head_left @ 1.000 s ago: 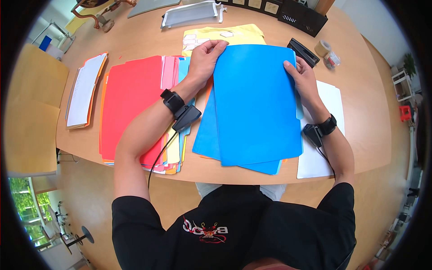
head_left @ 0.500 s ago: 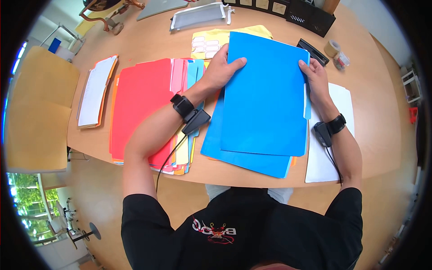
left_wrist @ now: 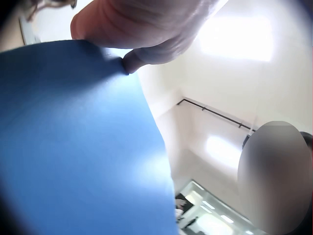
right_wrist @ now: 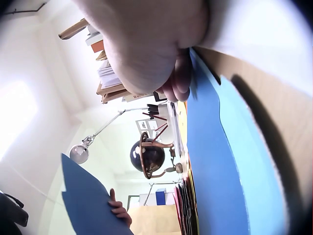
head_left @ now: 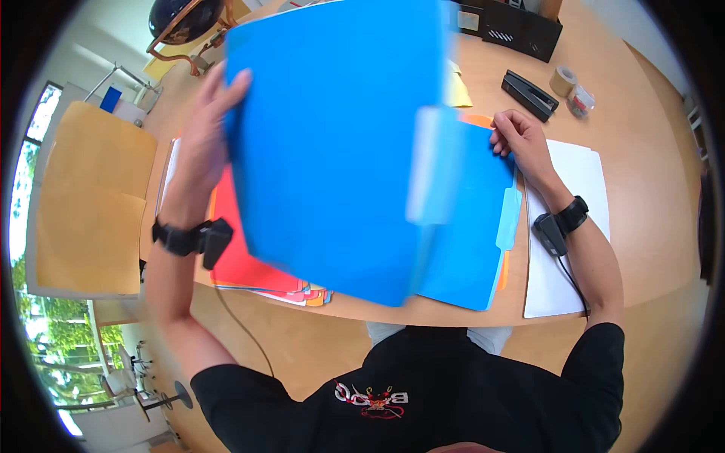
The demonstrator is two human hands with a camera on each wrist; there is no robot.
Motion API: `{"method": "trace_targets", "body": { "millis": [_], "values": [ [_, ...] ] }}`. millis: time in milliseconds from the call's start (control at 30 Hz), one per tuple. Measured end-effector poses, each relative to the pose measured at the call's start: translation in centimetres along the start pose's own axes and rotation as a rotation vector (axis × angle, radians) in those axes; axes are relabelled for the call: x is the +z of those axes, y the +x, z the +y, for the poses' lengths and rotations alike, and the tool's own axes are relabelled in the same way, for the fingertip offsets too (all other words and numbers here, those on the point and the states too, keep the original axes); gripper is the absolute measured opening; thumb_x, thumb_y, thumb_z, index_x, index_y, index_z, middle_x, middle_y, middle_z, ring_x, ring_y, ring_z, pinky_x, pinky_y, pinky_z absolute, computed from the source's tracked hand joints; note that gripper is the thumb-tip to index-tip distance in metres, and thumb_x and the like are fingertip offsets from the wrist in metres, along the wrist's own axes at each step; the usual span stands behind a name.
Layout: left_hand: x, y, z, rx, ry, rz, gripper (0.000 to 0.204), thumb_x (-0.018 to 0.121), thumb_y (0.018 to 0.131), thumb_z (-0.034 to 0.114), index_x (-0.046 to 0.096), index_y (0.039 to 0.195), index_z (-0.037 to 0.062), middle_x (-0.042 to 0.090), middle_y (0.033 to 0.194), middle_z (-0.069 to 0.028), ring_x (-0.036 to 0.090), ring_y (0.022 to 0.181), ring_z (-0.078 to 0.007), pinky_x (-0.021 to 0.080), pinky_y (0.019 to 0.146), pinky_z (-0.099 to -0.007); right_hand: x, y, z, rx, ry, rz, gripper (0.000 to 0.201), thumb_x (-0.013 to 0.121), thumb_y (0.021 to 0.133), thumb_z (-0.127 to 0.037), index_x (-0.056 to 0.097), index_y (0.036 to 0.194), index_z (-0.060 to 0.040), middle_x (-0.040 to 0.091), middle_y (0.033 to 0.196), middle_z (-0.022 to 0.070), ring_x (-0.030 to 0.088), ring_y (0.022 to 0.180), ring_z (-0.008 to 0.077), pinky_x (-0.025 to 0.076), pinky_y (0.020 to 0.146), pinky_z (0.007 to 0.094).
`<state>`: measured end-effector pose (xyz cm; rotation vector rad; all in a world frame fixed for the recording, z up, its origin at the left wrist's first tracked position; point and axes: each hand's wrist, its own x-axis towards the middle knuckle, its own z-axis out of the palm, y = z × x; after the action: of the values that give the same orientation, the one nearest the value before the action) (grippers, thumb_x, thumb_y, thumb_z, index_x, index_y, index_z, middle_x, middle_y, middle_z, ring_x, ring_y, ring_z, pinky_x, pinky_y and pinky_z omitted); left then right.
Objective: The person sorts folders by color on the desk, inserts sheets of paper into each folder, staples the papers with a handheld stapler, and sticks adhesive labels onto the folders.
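Note:
A blue tabbed folder [head_left: 332,151] is up off the table, blurred along its right side. My left hand [head_left: 200,143] grips it by its left edge, thumb on the near face and fingers behind; the left wrist view also shows this pinch. Another blue folder [head_left: 472,219] lies on the table with its light-blue tab [head_left: 510,215] at the right edge. My right hand [head_left: 522,143] is at that folder's upper right corner, fingers loosely bent over it. The raised folder covers much of the stack of red folders [head_left: 234,241] on the left.
White sheets [head_left: 566,249] lie under the right forearm. A black stapler [head_left: 530,94], a tape roll [head_left: 563,81] and a small clear container [head_left: 581,100] stand at the back right. Behind them is a black organizer [head_left: 521,30]. A globe [head_left: 181,23] stands at the far left.
My left hand has carried the upper blue folder up and left, over the red stack. The right hand has let go of it and stays near the folder beneath, whose tab now shows.

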<state>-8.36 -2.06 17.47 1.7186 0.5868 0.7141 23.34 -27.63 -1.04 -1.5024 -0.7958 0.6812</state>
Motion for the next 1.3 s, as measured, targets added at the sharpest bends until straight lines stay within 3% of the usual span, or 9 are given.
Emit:
{"method": "trace_targets", "body": {
  "millis": [400,467,533,600,667,800,933,1133,1300],
  "values": [
    [-18.7,-2.6,-16.4,-0.206,0.593,0.098,0.064,0.065,0.097,0.030,0.039,0.148,0.0011,0.052,0.140,-0.0223,0.056,0.124,-0.0252,0.045,0.103,-0.0357,0.6,-0.1,-0.6,-0.026,-0.117,-0.044,0.026,0.058,0.101,-0.027,0.066,0.092,-0.0036,0.062,0.073,-0.0012,0.053,0.063,0.0042,0.042,0.058,0.0197],
    [-15.3,-2.4,-14.0,-0.304,0.671,0.054,0.062,0.065,0.097,0.028,0.039,0.148,0.0025,0.045,0.147,-0.0225,0.047,0.133,-0.0272,0.040,0.108,-0.0392,0.6,-0.3,-0.7,-0.037,-0.107,-0.054,0.026,0.059,0.101,-0.026,0.066,0.093,-0.0034,0.062,0.073,-0.0012,0.053,0.064,0.0042,0.043,0.059,0.0196],
    [-13.6,-1.8,-13.5,0.190,1.431,0.098,0.060,0.064,0.097,0.027,0.041,0.146,0.0015,0.051,0.142,-0.0193,0.050,0.130,-0.0264,0.041,0.107,-0.0396,0.6,-0.3,-0.7,-0.032,-0.114,-0.052,0.025,0.059,0.101,-0.026,0.066,0.092,-0.0033,0.062,0.073,-0.0012,0.052,0.063,0.0043,0.043,0.059,0.0196],
    [-10.8,0.1,-13.0,0.391,1.304,0.085,0.054,0.065,0.096,0.026,0.048,0.141,0.0000,0.061,0.129,-0.0143,0.058,0.119,-0.0233,0.047,0.100,-0.0367,0.6,-0.2,-0.7,-0.030,-0.124,-0.058,0.025,0.059,0.101,-0.026,0.066,0.092,-0.0033,0.062,0.073,-0.0012,0.052,0.063,0.0043,0.043,0.059,0.0196],
    [-5.1,0.7,-10.5,-0.024,0.547,-0.210,0.048,0.065,0.096,0.026,0.055,0.134,-0.0004,0.065,0.123,-0.0121,0.061,0.113,-0.0213,0.049,0.097,-0.0338,0.5,-0.1,-0.7,-0.030,-0.123,-0.063,0.025,0.059,0.101,-0.026,0.066,0.092,-0.0030,0.062,0.073,-0.0011,0.052,0.063,0.0043,0.043,0.059,0.0196],
    [4.5,0.5,-8.8,-0.257,0.176,-0.531,0.049,0.062,0.098,0.030,0.055,0.135,-0.0004,0.061,0.128,-0.0105,0.057,0.120,-0.0189,0.046,0.103,-0.0320,0.5,-0.1,-0.5,-0.027,-0.133,-0.064,0.026,0.059,0.101,-0.026,0.066,0.093,-0.0026,0.062,0.073,-0.0007,0.053,0.063,0.0045,0.043,0.059,0.0197],
    [9.9,1.3,-11.9,-0.222,0.278,-0.468,0.056,0.063,0.096,0.030,0.051,0.138,-0.0042,0.060,0.128,-0.0147,0.057,0.118,-0.0193,0.048,0.099,-0.0295,0.3,0.0,-0.2,-0.042,-0.147,-0.079,0.027,0.058,0.102,-0.032,0.065,0.095,-0.0064,0.062,0.076,-0.0019,0.052,0.064,0.0034,0.039,0.056,0.0177],
    [11.4,3.5,-12.3,-0.560,0.066,-0.492,0.078,0.070,0.092,0.040,0.039,0.141,-0.0115,0.058,0.128,-0.0209,0.059,0.116,-0.0234,0.050,0.096,-0.0329,0.4,0.0,-0.1,-0.050,-0.156,-0.090,0.027,0.059,0.101,-0.031,0.066,0.095,-0.0055,0.062,0.076,-0.0010,0.052,0.064,0.0044,0.040,0.058,0.0190],
    [13.9,2.4,-11.9,-0.444,-0.016,-0.380,0.067,0.071,0.092,0.028,0.042,0.140,-0.0090,0.060,0.124,-0.0212,0.066,0.104,-0.0231,0.058,0.084,-0.0352,0.2,-0.1,-0.3,-0.036,-0.172,-0.116,0.027,0.060,0.101,-0.031,0.066,0.098,-0.0047,0.063,0.077,-0.0006,0.054,0.069,0.0052,0.042,0.061,0.0199]
  ]
}}
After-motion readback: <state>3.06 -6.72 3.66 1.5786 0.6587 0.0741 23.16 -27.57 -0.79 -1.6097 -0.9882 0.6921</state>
